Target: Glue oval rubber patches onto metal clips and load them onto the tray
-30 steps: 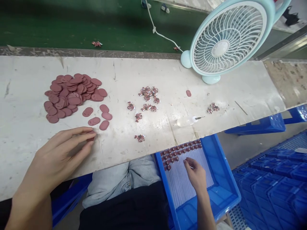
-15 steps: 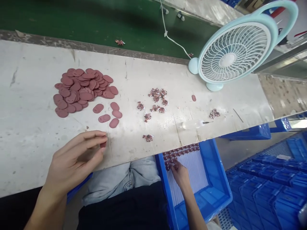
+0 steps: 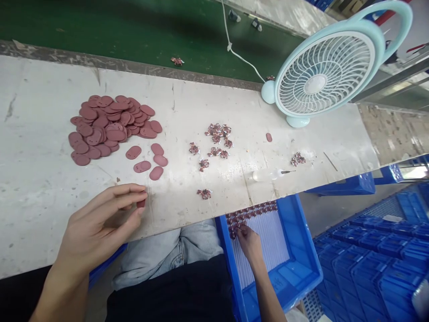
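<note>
My left hand [image 3: 103,223] rests at the table's front edge, with a reddish-brown oval disc [image 3: 141,203] pinched between thumb and fingertips. Beyond it lie several loose discs and a heap of discs [image 3: 115,120]. Down in the blue bin [image 3: 303,250], my right hand [image 3: 250,241] has its fingers closed at the end of the rows of small brown horse figures [image 3: 239,217]. What those fingers hold, if anything, is hidden. More horse figures [image 3: 217,132] stand or lie on the middle of the table, with one single horse figure [image 3: 204,193] closer to the front edge.
A pale blue fan [image 3: 318,82] stands at the back right, its white cable [image 3: 246,59] running over the green belt [image 3: 100,27]. A clear bottle with a needle tip [image 3: 266,175] lies near the front edge. Blue crates [image 3: 365,264] are stacked at right.
The whole view has shifted slightly to the left. My left hand keeps its disc, and my right hand stays at the rows of horse figures with hardly any movement.
</note>
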The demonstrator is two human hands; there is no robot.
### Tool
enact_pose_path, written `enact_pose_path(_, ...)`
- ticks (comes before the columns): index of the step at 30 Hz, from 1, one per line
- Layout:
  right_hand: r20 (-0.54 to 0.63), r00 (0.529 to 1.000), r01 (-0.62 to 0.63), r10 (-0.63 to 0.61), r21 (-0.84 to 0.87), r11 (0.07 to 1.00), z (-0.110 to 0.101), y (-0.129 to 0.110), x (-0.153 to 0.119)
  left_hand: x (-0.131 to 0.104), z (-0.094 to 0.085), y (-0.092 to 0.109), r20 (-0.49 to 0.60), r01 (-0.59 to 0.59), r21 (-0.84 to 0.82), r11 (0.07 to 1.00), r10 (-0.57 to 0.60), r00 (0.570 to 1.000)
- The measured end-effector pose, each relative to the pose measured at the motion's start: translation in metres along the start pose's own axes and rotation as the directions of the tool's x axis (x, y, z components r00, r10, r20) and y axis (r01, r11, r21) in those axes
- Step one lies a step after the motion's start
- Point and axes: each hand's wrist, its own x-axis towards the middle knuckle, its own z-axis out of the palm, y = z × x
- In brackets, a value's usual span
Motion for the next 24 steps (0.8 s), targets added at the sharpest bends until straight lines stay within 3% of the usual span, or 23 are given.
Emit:
enact_pose_path(7, -0.119, 0.985, -0.123, 0.123, 0.008, 0.992, -0.017, 0.011, 0.004, 0.001, 0.001, 0.001, -0.008, -0.006, 0.013, 1.0, 0.006, 1.0)
enact_pose_path(12, -0.066, 0.988, -0.14, 0.141, 0.019, 0.99, -0.017, 0.016, 0.01, 0.001, 0.001, 0.0, -0.003, -0.016, 0.016, 1.0, 0.016, 1.0)
enact_pose_path(16, -0.044, 0.991, -0.125, 0.127, 0.035, 0.992, -0.027, 0.003, 0.003, -0.003, -0.002, -0.007, 0.023, 0.009, 0.052, 0.999, -0.01, 1.0)
enact_pose_path(19, -0.028, 0.999, -0.029, 0.031, 0.076, 0.997, -0.056, -0.019, -0.012, -0.008, -0.004, -0.016, 0.088, 0.012, 0.082, 0.997, -0.019, 0.996)
enact_pose_path(22, 0.074, 0.976, 0.195, -0.207, 0.141, 0.971, -0.107, -0.049, -0.035, -0.01, -0.004, -0.024, 0.095, 0.008, 0.063, 0.998, -0.014, 0.995)
enact_pose_path(23, 0.146, 0.936, 0.294, -0.32, 0.173, 0.94, -0.13, -0.062, -0.044, -0.01, -0.004, -0.026, 0.082, 0.001, 0.046, 0.999, -0.005, 0.997)
enact_pose_path(24, 0.271, 0.846, 0.407, -0.459, 0.225, 0.885, -0.156, -0.078, -0.053, -0.009, -0.004, -0.028, 0.069, -0.006, 0.027, 1.0, 0.004, 0.998)
